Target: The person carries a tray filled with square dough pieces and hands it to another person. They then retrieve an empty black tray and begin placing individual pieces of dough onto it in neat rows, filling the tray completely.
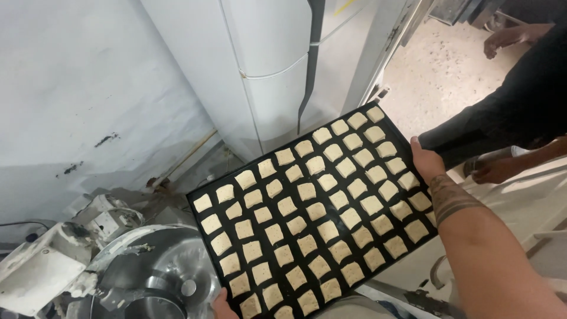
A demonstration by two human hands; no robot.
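Observation:
A black baking tray (pixel 269 155) carries several rows of pale square dough pieces (pixel 306 191). My right hand (pixel 426 160) grips the tray's right edge, with a tattooed forearm behind it. My left hand (pixel 222 306) shows only as a few fingers at the tray's lower left corner, holding it there. The tray is held tilted in the air in front of a white refrigerator (pixel 277 65).
A metal mixer bowl and machine (pixel 155 276) stand at the lower left, close under the tray's corner. A white wall (pixel 77 94) is on the left. Another person in dark clothing (pixel 508 106) stands at the right on a light concrete floor (pixel 440 71).

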